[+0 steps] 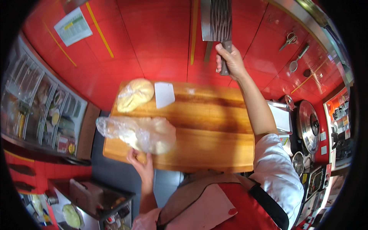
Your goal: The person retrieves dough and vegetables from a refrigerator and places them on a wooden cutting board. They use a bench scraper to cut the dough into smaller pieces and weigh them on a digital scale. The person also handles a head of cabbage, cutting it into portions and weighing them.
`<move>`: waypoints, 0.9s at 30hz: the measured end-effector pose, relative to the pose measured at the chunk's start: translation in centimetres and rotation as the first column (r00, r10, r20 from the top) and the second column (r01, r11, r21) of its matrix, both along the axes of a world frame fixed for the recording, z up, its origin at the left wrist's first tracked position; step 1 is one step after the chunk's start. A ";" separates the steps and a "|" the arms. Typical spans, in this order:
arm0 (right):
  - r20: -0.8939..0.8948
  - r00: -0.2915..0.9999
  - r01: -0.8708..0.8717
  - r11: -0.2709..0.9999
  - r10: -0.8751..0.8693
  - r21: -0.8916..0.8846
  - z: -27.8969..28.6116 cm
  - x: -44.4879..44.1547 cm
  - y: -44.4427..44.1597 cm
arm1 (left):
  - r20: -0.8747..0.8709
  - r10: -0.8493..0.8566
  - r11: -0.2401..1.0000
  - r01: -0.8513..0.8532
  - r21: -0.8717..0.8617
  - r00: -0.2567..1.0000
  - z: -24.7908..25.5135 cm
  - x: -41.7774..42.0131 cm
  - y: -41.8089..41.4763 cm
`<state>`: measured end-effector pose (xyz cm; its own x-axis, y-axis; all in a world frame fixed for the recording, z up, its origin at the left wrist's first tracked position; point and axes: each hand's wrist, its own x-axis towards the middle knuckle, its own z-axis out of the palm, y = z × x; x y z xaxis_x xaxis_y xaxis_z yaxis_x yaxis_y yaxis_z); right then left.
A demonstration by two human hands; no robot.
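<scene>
My right hand [231, 61] is raised before the red wall, wrapped around the dark handle of a broad cleaver [217, 21]. Its blade points up and runs out of the top of the view. A clear plastic bag [143, 132] with pale, dough-like lumps lies across the left of a wooden board [212, 149]. At the bag's near edge is my left hand [142, 166], its thumb and fingers apart; whether they touch the plastic is unclear. Behind the bag sits a pale yellow lump [135, 96], seemingly dough in plastic wrap. A white flat scraper [164, 95] lies beside it.
At left, a refrigerator [43, 103] shows stocked shelves. Scissors [289, 38] and a small strainer [297, 59] hang on the right wall. A large metal lid [309, 126] stands right of the board. Lower left, a dark-rimmed metal sink or tray [115, 207] sits near a pale green vegetable [71, 215].
</scene>
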<state>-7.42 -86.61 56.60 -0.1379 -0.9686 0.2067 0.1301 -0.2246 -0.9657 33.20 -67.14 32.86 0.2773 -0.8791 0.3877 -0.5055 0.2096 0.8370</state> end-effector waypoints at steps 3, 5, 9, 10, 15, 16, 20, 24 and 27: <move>-0.148 0.978 -0.155 0.987 0.147 -0.046 -4.1 -0.5 6.8 | 0.159 -0.058 0.998 0.052 0.039 0.986 1.3 -0.6 -1.7; -0.172 0.966 -0.162 0.970 0.194 0.183 -8.9 -0.2 11.6 | 0.419 -0.199 0.980 0.181 0.083 0.886 1.2 -0.2 -2.6; -0.999 0.051 0.203 0.979 0.015 0.025 -24.4 -3.3 20.7 | 0.432 -0.194 0.981 0.187 0.059 0.881 -0.3 -0.5 -3.9; -0.997 0.057 0.233 0.971 0.045 0.057 -27.4 -4.0 23.3 | 0.341 -0.209 0.975 0.168 0.148 0.917 0.1 -1.1 -3.9; -0.985 0.168 0.292 0.953 0.032 0.081 -33.1 -5.3 30.5 | 0.151 -0.301 0.934 0.258 0.248 0.942 -0.4 -4.1 -2.2; -0.986 0.169 0.275 0.960 0.000 0.047 -32.6 -5.5 30.7 | 0.104 -0.345 0.911 0.305 0.277 0.933 0.6 -5.2 -1.9; -0.841 0.443 0.197 0.949 -0.309 -0.245 -26.6 -0.4 26.3 | 0.315 -0.432 0.901 0.416 0.120 0.845 -0.6 -9.0 -2.0; -0.618 0.707 0.042 0.892 -0.345 -0.450 -15.8 9.6 22.9 | 0.133 -0.710 0.699 0.668 0.255 0.692 1.8 -12.2 -0.1; -0.667 0.744 -0.309 0.876 -0.020 -0.371 -14.5 16.7 20.6 | -0.236 -0.699 0.624 0.737 0.258 0.675 1.6 -8.2 -0.7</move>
